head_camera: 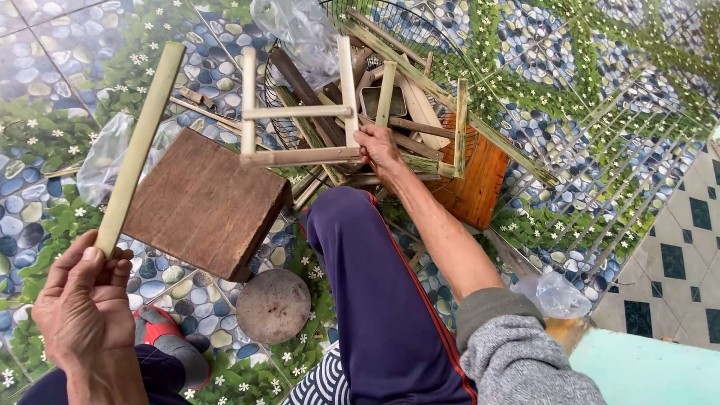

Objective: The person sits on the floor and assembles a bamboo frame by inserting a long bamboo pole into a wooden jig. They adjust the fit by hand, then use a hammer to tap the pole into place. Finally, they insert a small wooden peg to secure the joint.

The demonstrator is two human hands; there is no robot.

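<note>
My left hand (pixel 84 300) grips the lower end of a long pale green bamboo strip (pixel 142 142) that slants up toward the top left. My right hand (pixel 379 150) is shut on the corner of a small frame of light bamboo sticks (pixel 300 112), held above my knee in dark blue trousers (pixel 367 277). The frame has two upright sticks joined by two crossbars, with more greenish sticks attached on its right side (pixel 459 127).
A worn brown wooden block (pixel 202 202) lies on the pebble-pattern tiled floor, a round grey stone disc (pixel 274 306) in front of it. A wire basket (pixel 409 30) with wood pieces, clear plastic bags (pixel 300 30) and an orange wooden stool (pixel 480 184) stand behind the frame.
</note>
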